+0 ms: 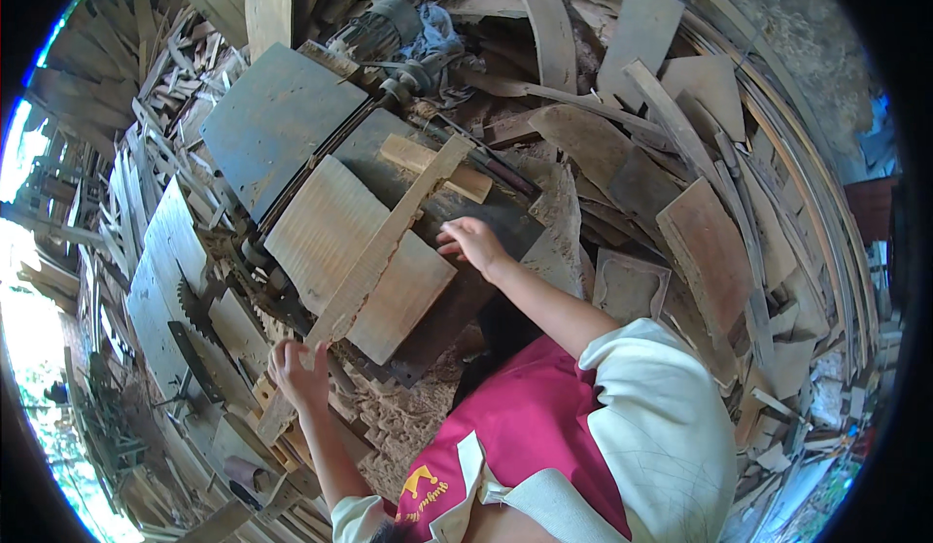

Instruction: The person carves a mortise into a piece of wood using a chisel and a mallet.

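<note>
A long, rough-edged wooden strip (374,251) lies slantwise across a broad pale board (403,295) on a machine's metal table. My left hand (301,376) is at the strip's near-left end, thumb and fingers apart; whether it touches the wood, I cannot tell. Just off the board's right corner, my right hand (473,245) hovers over the dark metal with loosely bent fingers and nothing visible in them. Under the strip's far end sits a short wooden block (437,168).
A grey metal plate (282,120) and a motor (377,30) belong to the machine. Toothed saw blade (194,312) stands left of my left hand. Offcuts (708,246) pile up on the right, and sawdust (413,412) covers the ground near me.
</note>
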Motion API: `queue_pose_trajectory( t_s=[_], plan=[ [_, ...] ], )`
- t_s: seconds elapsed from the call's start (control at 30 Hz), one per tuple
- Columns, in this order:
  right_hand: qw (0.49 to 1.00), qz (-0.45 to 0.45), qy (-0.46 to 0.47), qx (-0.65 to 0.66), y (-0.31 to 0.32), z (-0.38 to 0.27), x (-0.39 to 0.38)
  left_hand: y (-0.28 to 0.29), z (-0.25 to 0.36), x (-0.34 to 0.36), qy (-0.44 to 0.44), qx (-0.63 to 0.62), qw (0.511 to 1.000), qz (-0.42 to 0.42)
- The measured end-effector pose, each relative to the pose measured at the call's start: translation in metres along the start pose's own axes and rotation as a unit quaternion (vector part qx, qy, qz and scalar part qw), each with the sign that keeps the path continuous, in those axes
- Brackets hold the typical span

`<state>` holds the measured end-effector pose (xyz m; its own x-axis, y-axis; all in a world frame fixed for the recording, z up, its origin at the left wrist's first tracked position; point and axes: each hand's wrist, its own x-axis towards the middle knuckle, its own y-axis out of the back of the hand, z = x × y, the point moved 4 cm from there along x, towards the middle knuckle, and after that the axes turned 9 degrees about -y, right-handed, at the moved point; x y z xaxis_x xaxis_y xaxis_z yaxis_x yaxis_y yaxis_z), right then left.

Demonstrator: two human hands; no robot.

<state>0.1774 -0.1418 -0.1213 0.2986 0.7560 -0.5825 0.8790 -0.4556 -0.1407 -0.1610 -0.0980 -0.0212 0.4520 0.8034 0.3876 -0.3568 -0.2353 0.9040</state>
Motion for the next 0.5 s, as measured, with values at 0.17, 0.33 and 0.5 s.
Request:
queue_pose_trajectory(
  t_s=[0.17,0.33,0.5],
  plan=[
    [0.865,0.330,0.272,-0.263,0.087,-0.024,-0.006,-0.037,0.082,0.088,-0.097,-0.154,0.983,-0.021],
    [0.765,0.373,0.320,-0.416,0.110,-0.053,0.027,-0.114,0.151,0.155,-0.163,-0.176,0.968,-0.078],
    [0.722,0.357,0.170,-0.567,0.122,-0.048,0.069,-0.170,0.172,0.156,-0.136,-0.044,0.972,-0.186]
  ],
)
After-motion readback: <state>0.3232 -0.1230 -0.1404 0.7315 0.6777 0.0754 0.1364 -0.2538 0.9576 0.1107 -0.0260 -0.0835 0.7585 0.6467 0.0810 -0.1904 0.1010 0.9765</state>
